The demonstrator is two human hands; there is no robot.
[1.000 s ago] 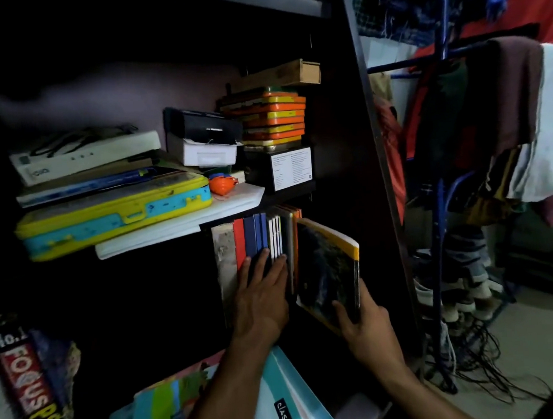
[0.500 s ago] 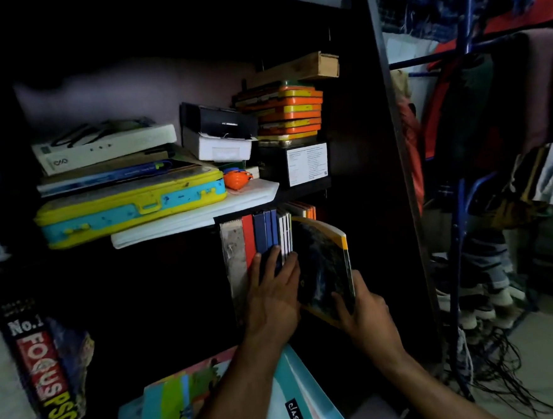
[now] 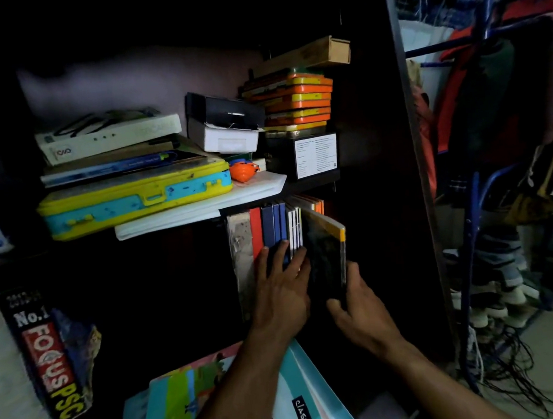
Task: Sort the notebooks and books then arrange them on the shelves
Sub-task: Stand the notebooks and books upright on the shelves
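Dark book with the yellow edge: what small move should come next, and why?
Probably push the dark book further in with the right hand. It tilts, only partly in beside the row of upright books, which the left hand steadies with flat fingers.

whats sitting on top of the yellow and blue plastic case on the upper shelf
On the yellow and blue plastic case lies a flat blue book, with a white box stacked higher. What lies between those two is too dark to tell.
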